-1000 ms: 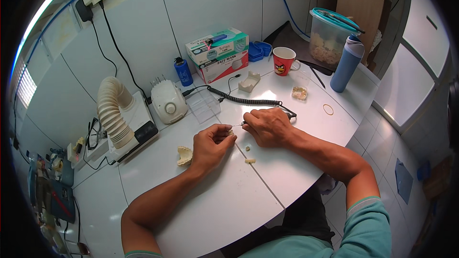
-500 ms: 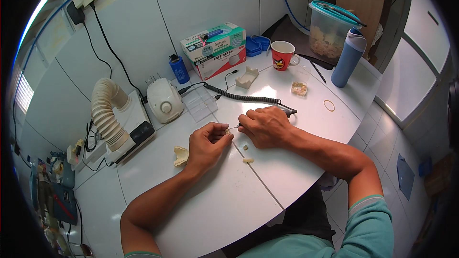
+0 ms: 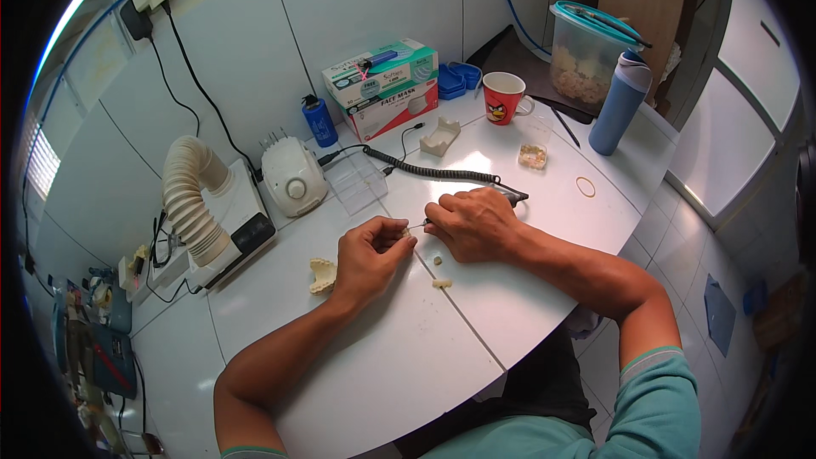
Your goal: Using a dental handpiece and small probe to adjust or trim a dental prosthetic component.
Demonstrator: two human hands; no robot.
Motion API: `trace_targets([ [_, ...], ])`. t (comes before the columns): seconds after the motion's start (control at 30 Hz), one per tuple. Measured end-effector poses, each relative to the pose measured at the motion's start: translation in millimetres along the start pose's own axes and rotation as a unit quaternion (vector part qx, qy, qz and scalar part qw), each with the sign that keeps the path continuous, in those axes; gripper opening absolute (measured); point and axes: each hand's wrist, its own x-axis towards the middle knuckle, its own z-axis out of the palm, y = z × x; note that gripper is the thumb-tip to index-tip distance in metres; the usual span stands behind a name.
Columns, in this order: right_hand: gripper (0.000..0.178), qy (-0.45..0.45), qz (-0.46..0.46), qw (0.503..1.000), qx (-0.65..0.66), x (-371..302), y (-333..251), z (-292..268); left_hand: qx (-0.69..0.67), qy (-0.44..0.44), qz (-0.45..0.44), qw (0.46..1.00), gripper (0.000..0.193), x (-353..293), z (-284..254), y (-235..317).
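My left hand (image 3: pixel 367 257) is closed, pinching a small cream-coloured piece (image 3: pixel 407 234) that looks like dental work; the fingers hide most of it. Wrapped round a rotary handpiece (image 3: pixel 517 197), my right hand (image 3: pixel 474 223) brings its thin metal bur (image 3: pixel 416 226) up to that piece. Whether the tip touches is too small to tell. Beside my left wrist lies a cream dental cast (image 3: pixel 322 277), partly behind the hand. Below my right hand are a tiny tan piece (image 3: pixel 438 261) and a short row of cream teeth (image 3: pixel 442 284) on the white table (image 3: pixel 374 374).
A coiled black cable (image 3: pixel 433 175) joins the handpiece to a white control unit (image 3: pixel 293 180). Left of it stands a dust extractor with a ribbed hose (image 3: pixel 191 204). Beyond my hands are a clear tray (image 3: pixel 357 187), mask boxes (image 3: pixel 382 89), a red mug (image 3: pixel 503 102) and a blue bottle (image 3: pixel 620 106).
Both hands hold nearly the same pose. The whole view has shifted very slightly; no object has visibly been moved.
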Motion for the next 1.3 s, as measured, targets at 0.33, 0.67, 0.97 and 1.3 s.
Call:
trace_targets([
  [0.33, 0.025, -0.006, 0.0, 1.0, -0.002, 1.3, -1.3, -1.2, 0.014, 0.001, 0.0, 1.0, 0.028, -0.9, -1.4, -0.1],
  [0.67, 0.025, -0.009, -0.003, 1.0, 0.001, 0.6, -0.3, -2.0, 0.023, 0.006, 0.006, 1.0, 0.028, -2.2, -0.6, 3.1],
  [0.97, 0.025, -0.01, -0.002, 1.0, 0.0, 0.4, -1.0, -1.8, 0.018, 0.006, 0.008, 1.0, 0.028, -1.9, -0.6, 1.2],
  [1.3, 0.025, -0.012, 0.0, 1.0, 0.0, 1.0, -1.5, -1.0, 0.022, 0.006, 0.007, 1.0, 0.028, -2.4, -1.0, 1.7],
])
